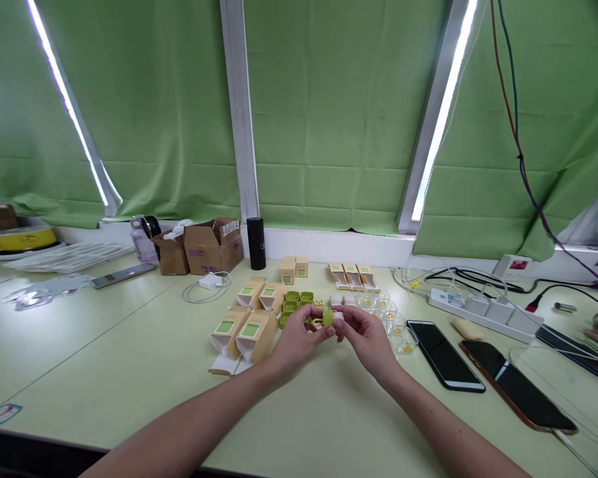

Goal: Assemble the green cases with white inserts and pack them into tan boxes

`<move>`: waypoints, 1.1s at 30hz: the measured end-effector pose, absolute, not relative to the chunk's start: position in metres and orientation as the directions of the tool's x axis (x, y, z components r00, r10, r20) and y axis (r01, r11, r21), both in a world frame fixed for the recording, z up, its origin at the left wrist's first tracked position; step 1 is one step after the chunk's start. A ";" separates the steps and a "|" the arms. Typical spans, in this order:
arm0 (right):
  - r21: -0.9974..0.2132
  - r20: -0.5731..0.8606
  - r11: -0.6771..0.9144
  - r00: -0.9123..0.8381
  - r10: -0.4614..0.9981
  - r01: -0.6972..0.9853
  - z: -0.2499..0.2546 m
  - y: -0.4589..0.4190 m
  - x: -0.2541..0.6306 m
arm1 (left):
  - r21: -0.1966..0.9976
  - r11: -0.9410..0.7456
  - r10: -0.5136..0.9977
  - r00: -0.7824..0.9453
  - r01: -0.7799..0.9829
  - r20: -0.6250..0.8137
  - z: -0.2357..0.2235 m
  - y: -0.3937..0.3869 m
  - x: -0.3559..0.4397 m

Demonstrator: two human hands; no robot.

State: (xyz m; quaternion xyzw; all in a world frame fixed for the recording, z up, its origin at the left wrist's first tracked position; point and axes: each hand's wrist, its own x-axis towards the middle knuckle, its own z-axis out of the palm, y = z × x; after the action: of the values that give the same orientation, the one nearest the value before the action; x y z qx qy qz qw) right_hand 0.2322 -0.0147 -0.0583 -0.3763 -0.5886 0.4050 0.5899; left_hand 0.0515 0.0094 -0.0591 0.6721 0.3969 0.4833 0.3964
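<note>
My left hand (302, 333) is closed on a small green plastic case (327, 318) at the middle of the table. Fingers of my right hand (361, 334) pinch a small whitish piece (338, 317) against the case's right side; whether the two are joined I cannot tell. A pale yellow ring (317, 322) shows beside the case, partly behind my left fingers. Just beyond lie several green cases (292, 296) and whitish pieces (342, 301). Clear plastic cups with yellow centres (389, 312) stand beyond and to the right of my right hand.
Open cardboard boxes with green labels (252, 332) lie left of my hands; closed small boxes (288, 269) and more open ones (353, 276) stand behind. To the right are two phones (446, 355), a white power strip (486, 315) and cables. A black cylinder (256, 243) and brown cartons (213, 245) line the back.
</note>
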 end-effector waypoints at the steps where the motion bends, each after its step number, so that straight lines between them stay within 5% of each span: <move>1: -0.921 0.389 0.388 -0.025 0.921 -0.034 -0.058 -0.014 0.232 | 0.911 -0.374 0.918 0.211 0.175 0.337 -0.059 0.009 0.052; 6: -0.921 0.384 0.382 -0.015 0.923 -0.081 -0.057 -0.014 0.233 | 0.838 -0.497 0.865 0.203 0.224 0.459 -0.055 -0.001 0.053; 11: -0.924 0.343 0.338 0.005 0.939 -0.178 -0.057 -0.015 0.229 | 0.613 -0.726 0.687 0.302 0.312 0.660 -0.058 -0.008 0.052; 16: -0.934 0.272 0.265 0.005 0.962 -0.241 -0.054 -0.018 0.225 | 0.508 -0.791 0.611 0.386 0.342 0.691 -0.064 -0.007 0.051; 24: -0.925 0.296 0.281 -0.022 0.955 -0.255 -0.055 -0.020 0.224 | 0.473 -0.809 0.583 0.380 0.348 0.718 -0.060 -0.010 0.049; 33: -0.917 0.371 0.347 -0.099 0.923 -0.197 -0.059 -0.023 0.225 | 0.588 -0.764 0.644 0.359 0.263 0.676 -0.056 -0.008 0.048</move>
State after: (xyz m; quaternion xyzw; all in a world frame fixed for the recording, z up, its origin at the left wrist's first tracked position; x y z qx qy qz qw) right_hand 0.2255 -0.0226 -0.0589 -0.3187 -0.5698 0.4744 0.5906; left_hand 0.0481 -0.0084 -0.0556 0.8011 0.2831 0.4904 0.1940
